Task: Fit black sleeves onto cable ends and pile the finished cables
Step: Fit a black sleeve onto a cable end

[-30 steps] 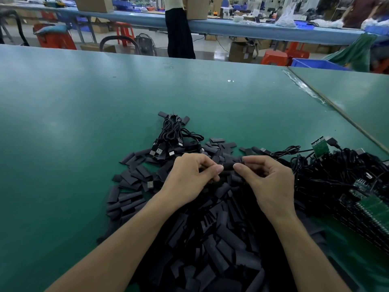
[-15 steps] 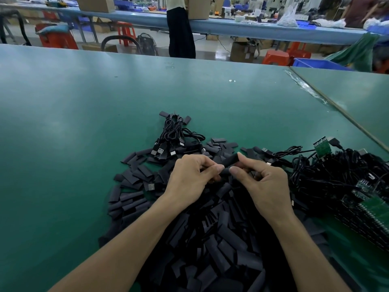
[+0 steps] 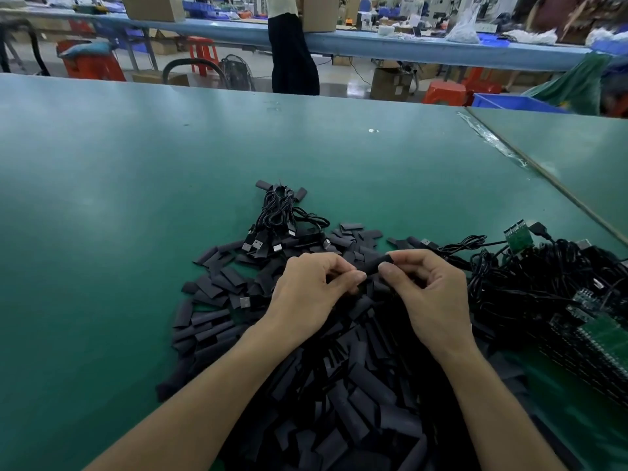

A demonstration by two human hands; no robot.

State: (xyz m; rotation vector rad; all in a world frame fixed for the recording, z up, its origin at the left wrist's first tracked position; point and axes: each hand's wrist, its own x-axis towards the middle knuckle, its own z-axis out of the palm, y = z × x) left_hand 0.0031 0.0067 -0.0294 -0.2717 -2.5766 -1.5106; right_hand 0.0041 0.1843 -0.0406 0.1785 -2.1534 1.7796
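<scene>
above the sleeve heap (image 3: 339, 385), left hand (image 3: 306, 294) and right hand (image 3: 428, 294) pinch one black sleeve (image 3: 373, 265).

Bare left forearm (image 3: 210, 396) and left hand (image 3: 306, 294), bare right forearm (image 3: 492, 402) and right hand (image 3: 431, 297), slim fingers (image 3: 346, 278), short plain nails

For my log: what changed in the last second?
The right hand raised its forefinger onto the far end of the black sleeve, which now shows, tilted, between both hands. The left hand still pinches the near end; the sleeve pile has not moved.
</scene>
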